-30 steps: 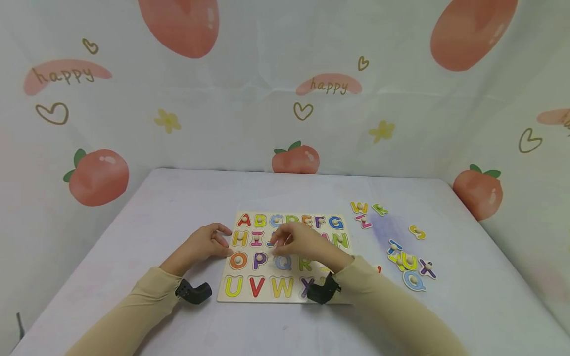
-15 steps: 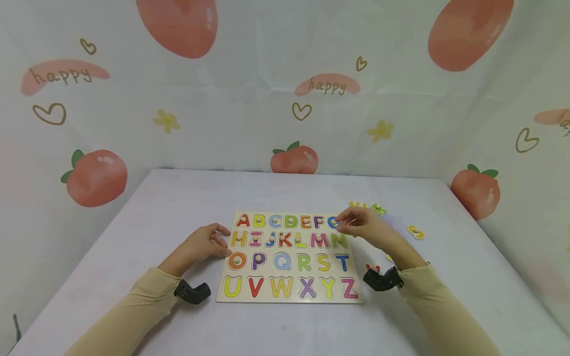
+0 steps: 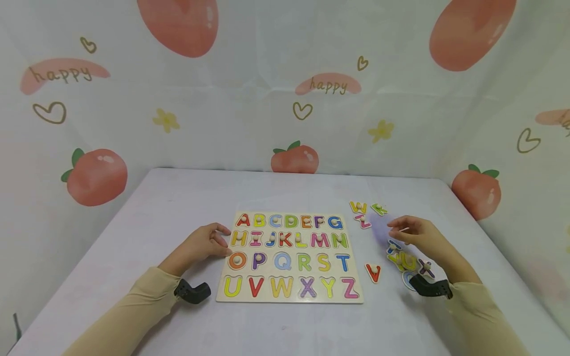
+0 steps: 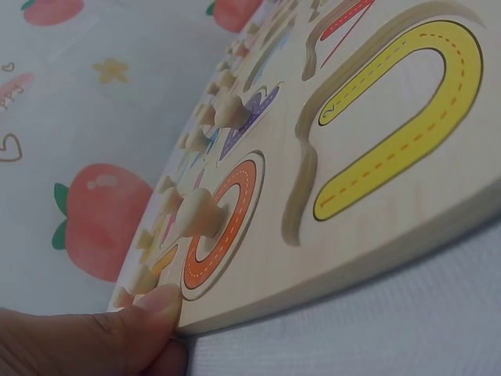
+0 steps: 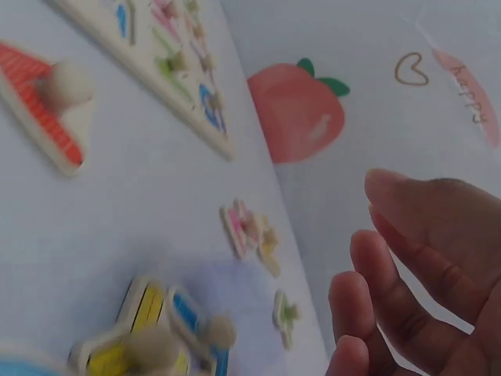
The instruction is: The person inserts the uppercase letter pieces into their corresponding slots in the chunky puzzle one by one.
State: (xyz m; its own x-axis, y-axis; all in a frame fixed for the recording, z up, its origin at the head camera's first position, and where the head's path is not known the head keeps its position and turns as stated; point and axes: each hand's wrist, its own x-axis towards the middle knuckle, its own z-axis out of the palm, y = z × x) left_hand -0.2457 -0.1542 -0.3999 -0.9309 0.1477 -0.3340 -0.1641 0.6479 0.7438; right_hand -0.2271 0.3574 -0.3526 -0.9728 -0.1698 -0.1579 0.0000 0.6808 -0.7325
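A wooden alphabet puzzle board (image 3: 294,273) lies on the table. Knobbed pieces fill its slots from A to P; the slots from Q to Z show printed letters without knobs. My left hand (image 3: 207,242) rests at the board's left edge, thumb (image 4: 160,301) touching it beside the orange O (image 4: 246,215). To the board's right, my right hand (image 3: 416,232) hovers with loosely bent fingers and nothing between them. Below it lie the blue T (image 3: 394,247), two overlapping yellow pieces (image 3: 403,262) and the purple X (image 3: 426,268). The blue Q piece (image 3: 407,280) is partly hidden by the wrist camera.
A red V piece (image 3: 373,273) lies just right of the board. Farther back are the yellow W (image 3: 358,207), pink Z (image 3: 362,221) and a green piece (image 3: 379,209). A purple patch (image 3: 379,228) marks the white tabletop. A printed curtain (image 3: 231,123) hangs behind.
My right hand has moved right, from over the board's middle, past the G, to above the loose pieces. The S piece has become hidden behind it. My left hand has stayed put.
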